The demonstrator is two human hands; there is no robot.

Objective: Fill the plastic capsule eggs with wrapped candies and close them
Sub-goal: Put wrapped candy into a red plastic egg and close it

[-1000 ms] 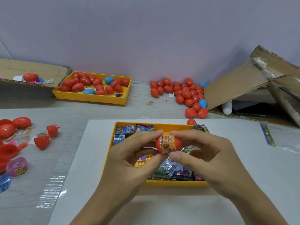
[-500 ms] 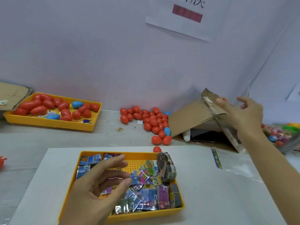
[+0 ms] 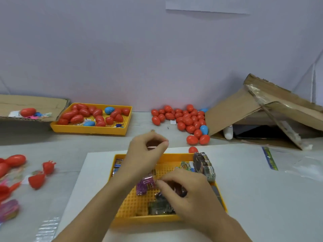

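Capsule eggs lie in several lots: open red halves [image 3: 37,180] at the table's left edge, closed red and blue ones in the far yellow tray [image 3: 90,130], and a loose heap [image 3: 185,119] against the wall beside the cardboard box [image 3: 232,110]. Left hand [image 3: 145,151] hangs over the near yellow tray [image 3: 132,205], fingers curled, thumb and forefinger pinched together; whether they hold anything, cannot tell. Right hand [image 3: 190,194] reaches down into that tray among the wrapped candies [image 3: 146,186], fingers bent over something dark and blurred; grasp unclear.
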